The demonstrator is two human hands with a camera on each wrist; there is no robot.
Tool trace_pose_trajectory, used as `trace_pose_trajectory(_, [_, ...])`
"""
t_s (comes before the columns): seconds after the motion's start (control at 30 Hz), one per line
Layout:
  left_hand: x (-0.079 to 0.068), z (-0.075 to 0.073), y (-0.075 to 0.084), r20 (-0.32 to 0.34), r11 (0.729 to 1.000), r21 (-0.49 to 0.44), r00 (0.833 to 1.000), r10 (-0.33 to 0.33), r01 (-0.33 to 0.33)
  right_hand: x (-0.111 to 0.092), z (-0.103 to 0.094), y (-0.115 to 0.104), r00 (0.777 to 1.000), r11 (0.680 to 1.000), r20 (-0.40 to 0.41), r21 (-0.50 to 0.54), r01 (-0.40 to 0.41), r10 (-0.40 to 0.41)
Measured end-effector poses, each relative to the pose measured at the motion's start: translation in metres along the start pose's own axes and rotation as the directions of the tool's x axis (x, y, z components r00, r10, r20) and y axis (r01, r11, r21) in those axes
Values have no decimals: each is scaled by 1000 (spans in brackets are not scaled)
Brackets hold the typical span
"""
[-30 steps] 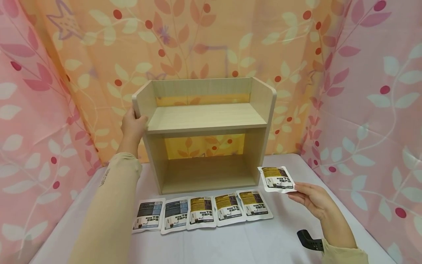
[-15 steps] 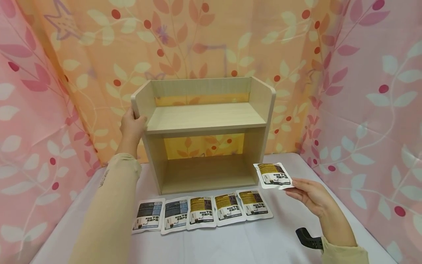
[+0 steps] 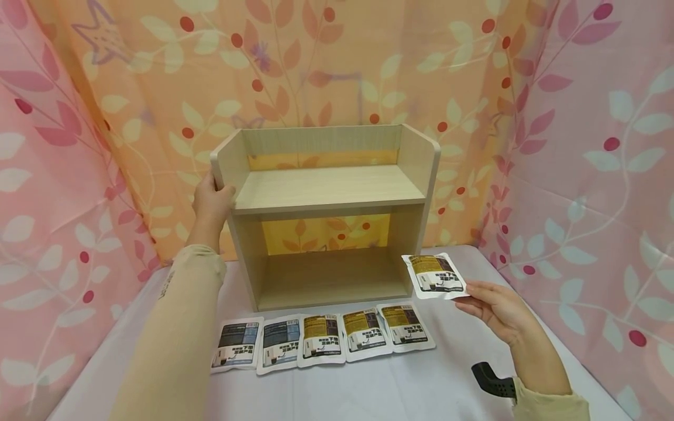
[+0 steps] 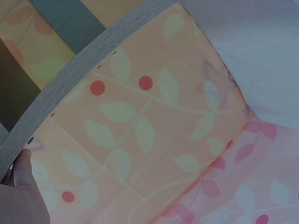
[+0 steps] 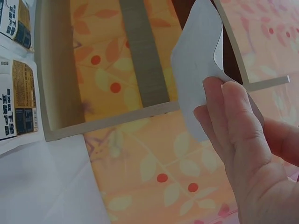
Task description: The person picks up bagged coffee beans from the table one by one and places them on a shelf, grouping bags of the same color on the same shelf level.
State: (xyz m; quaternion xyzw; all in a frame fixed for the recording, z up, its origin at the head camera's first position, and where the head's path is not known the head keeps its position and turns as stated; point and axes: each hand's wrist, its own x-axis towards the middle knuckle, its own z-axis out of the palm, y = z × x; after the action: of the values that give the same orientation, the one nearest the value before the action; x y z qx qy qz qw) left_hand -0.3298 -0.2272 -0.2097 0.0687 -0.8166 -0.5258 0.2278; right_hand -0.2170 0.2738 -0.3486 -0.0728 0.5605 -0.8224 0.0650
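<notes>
A pale wooden two-tier shelf (image 3: pixel 332 186) stands on the table, its two levels bare. My left hand (image 3: pixel 209 202) grips the upper left side panel, with the thumb on the inner face; the left wrist view shows only part of that hand (image 4: pixel 23 191) at the panel edge. Between thumb and fingers, my right hand (image 3: pixel 495 307) pinches a flat white pouch (image 3: pixel 434 276) with a gold and brown label by its right corner. The pouch is held up in front of the shelf's lower right side. In the right wrist view its plain white back (image 5: pixel 196 70) shows.
Several similar pouches lie in a row before the shelf: gold-labelled ones (image 3: pixel 364 332) on the right and two blue-labelled ones (image 3: pixel 281 342) on the left. Floral curtains (image 3: pixel 337 64) surround the white-covered table (image 3: pixel 368 392). A black curved piece (image 3: pixel 492 380) is at my right wrist.
My right hand has moved slightly left and up with the pouch, toward the shelf. The left hand keeps its grip on the panel, and the row of pouches has not moved.
</notes>
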Motion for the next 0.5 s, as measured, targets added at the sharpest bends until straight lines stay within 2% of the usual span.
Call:
trace_pose_trajectory(0.17, [-1, 0, 0, -4, 1000, 0, 1000, 3, -3, -1, 3, -4, 1000, 1000, 24, -9, 21, -21])
trace_pose_trajectory(0.37, [-2, 0, 1, -13, 1000, -1, 1000, 8, -8, 0, 9, -7, 993, 998, 107, 31, 51, -54])
trace_pose_trajectory(0.5, [-2, 1, 1, -12, 1000, -4, 1000, 10, -10, 1, 14, -14, 995, 998, 88, 26, 54, -56])
